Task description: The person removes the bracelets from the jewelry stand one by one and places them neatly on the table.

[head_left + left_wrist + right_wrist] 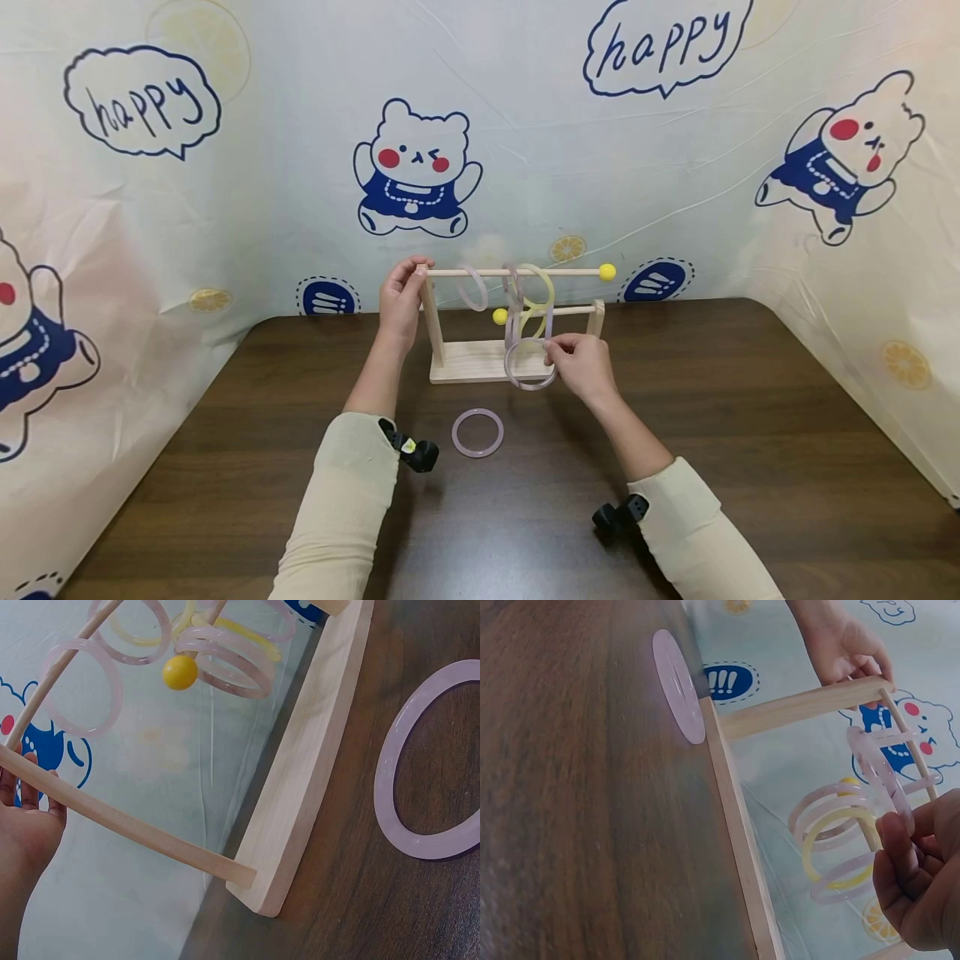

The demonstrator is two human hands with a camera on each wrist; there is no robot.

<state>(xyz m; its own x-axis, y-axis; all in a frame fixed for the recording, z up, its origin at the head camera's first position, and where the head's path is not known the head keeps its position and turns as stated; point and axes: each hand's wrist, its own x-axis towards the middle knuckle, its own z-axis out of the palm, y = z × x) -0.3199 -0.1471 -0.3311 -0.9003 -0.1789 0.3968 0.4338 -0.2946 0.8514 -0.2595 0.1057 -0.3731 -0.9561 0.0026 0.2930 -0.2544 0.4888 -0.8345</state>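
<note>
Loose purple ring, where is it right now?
In the head view, the loose purple ring lies flat on the table, in front of the wooden rack and just right of the black camera on the left sleeve.

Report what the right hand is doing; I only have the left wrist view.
Observer: The right hand pinches a glossy pale purple ring.
Operator: Far end of the upper pale wooden rod?
Observer: The head view shows a round yellow ball there.
Operator: And the lower pale wooden rod, away from its own yellow ball?
Observer: It runs to a pale wooden post on the right.
</note>
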